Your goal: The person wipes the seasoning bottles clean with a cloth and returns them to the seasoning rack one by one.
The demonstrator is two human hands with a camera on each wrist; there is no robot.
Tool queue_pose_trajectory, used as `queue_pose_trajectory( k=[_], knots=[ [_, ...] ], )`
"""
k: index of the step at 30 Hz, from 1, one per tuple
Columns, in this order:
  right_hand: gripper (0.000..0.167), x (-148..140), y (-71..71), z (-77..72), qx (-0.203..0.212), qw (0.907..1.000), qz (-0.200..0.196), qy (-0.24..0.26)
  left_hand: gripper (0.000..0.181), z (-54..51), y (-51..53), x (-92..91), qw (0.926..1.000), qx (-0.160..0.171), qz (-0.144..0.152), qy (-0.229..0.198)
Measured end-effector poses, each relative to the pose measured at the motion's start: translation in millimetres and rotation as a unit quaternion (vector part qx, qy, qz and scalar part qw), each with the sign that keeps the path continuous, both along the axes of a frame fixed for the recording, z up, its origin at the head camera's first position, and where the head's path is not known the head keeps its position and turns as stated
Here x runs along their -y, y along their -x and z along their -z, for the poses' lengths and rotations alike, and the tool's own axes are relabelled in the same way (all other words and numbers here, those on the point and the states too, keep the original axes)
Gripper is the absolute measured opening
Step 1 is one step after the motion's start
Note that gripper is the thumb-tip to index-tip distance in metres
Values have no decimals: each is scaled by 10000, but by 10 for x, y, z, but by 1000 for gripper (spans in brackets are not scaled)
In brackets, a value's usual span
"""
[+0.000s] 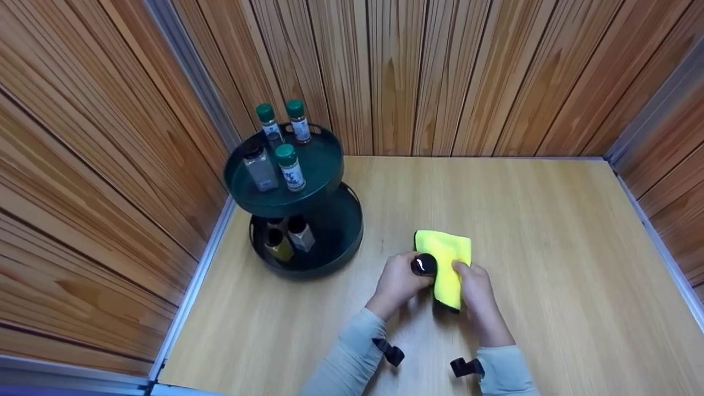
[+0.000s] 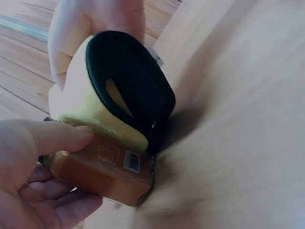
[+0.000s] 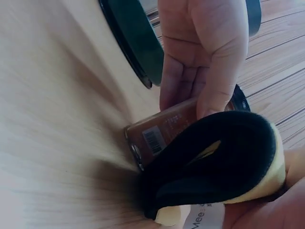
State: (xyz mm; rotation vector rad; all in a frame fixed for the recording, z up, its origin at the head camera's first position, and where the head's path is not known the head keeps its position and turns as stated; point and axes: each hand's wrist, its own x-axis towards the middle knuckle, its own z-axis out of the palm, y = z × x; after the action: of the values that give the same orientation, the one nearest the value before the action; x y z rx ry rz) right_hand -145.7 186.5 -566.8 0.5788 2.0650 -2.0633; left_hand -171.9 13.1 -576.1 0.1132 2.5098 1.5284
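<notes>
In the head view my left hand (image 1: 397, 279) grips a jar with a black cap (image 1: 424, 265). The left wrist view shows reddish-brown contents in the clear, flat-sided jar (image 2: 102, 164) and a barcode on its label. My right hand (image 1: 477, 285) holds a folded yellow cloth (image 1: 450, 247), thumb on top, its black-edged underside curled over. The cloth (image 2: 107, 112) lies against the jar's side, close by the left thumb. Seen from the right wrist, the jar's lower end (image 3: 143, 138) is near the tabletop; whether it touches cannot be told.
A dark green two-tier round rack (image 1: 324, 165) stands at the left. Its upper tier bears several jars, some green-capped (image 1: 290, 168); the lower tier holds more dark-capped jars (image 1: 301, 235). Wood-panelled walls (image 1: 396, 77) bound the light wooden table (image 1: 550, 236) at back and sides.
</notes>
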Motion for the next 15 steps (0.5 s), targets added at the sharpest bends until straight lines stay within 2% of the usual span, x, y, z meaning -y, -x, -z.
queue_pose_trajectory(
  k=[4, 10, 15],
  knots=[
    [32, 28, -35, -38, -235, 9994, 236, 17, 44, -100, -15, 26, 9998, 17, -182, -47],
    [33, 49, -72, -64, -672, 9956, 537, -360, 44, -278, -74, 82, 9983, -533, -218, -56],
    [32, 108, -101, -68, -803, 9938, 556, -530, 46, -396, -140, 89, 9961, -717, -355, -368]
  ],
)
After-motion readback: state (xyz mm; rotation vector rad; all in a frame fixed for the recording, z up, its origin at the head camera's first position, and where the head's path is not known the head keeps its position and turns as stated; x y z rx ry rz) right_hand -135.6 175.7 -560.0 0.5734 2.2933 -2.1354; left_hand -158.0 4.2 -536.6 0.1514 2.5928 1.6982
